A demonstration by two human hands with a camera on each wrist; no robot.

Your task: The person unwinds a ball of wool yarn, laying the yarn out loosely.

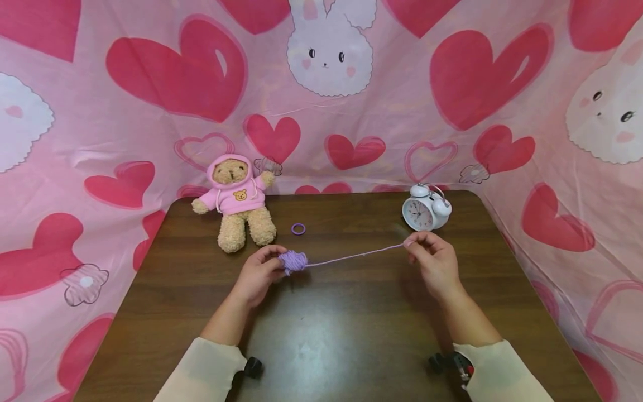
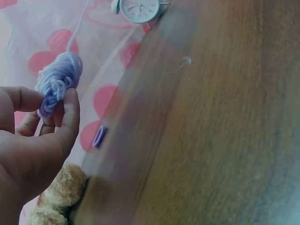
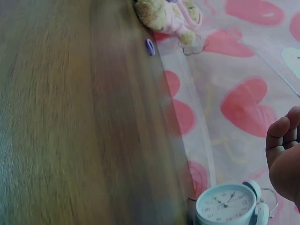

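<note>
A small bundle of lilac yarn (image 1: 293,261) is held by its left end in my left hand (image 1: 259,276), above the table. In the left wrist view, thumb and fingers pinch the wound yarn (image 2: 60,79). One strand of yarn (image 1: 359,255) runs from the bundle across to the right, drawn nearly straight and rising slightly. My right hand (image 1: 435,267) pinches the far end of that strand between thumb and fingertips, just in front of the alarm clock. Only part of the right hand (image 3: 285,157) shows in the right wrist view, its fingers curled.
A teddy bear (image 1: 243,195) in a pink hoodie sits at the back left of the brown table (image 1: 321,335). Beside it lies a purple ring (image 1: 298,229). A white twin-bell alarm clock (image 1: 426,209) stands at the back right. Heart-printed cloth (image 1: 351,123) hangs behind and around.
</note>
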